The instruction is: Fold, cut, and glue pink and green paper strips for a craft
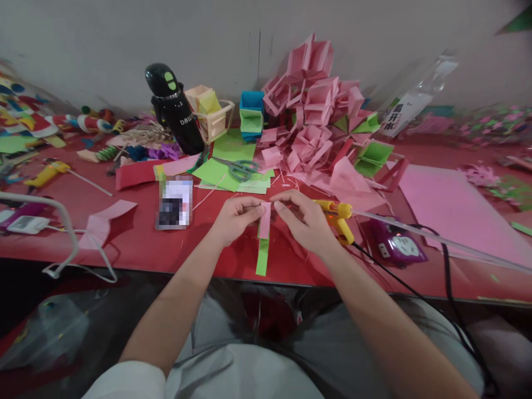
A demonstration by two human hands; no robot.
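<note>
A narrow paper strip [265, 221], pink at the top with a green length below it, hangs down in front of me over the red table. My left hand [236, 220] pinches its upper left edge between thumb and forefinger. From the other side, the thumb and forefinger of my right hand [303, 220] come together at the strip's top right corner; the exact contact is too small to make out. Just beyond my right hand lies a yellow glue gun [334, 210], partly hidden by it, with a long clear glue stick in its back.
Grey-green scissors [240, 169] rest on green paper sheets. Folded pink paper pieces [310, 105] pile against the wall. A black bottle [177, 111] stands left, a clear plastic bottle [418, 97] right. A purple power socket [399, 244] and its cords lie near the right edge.
</note>
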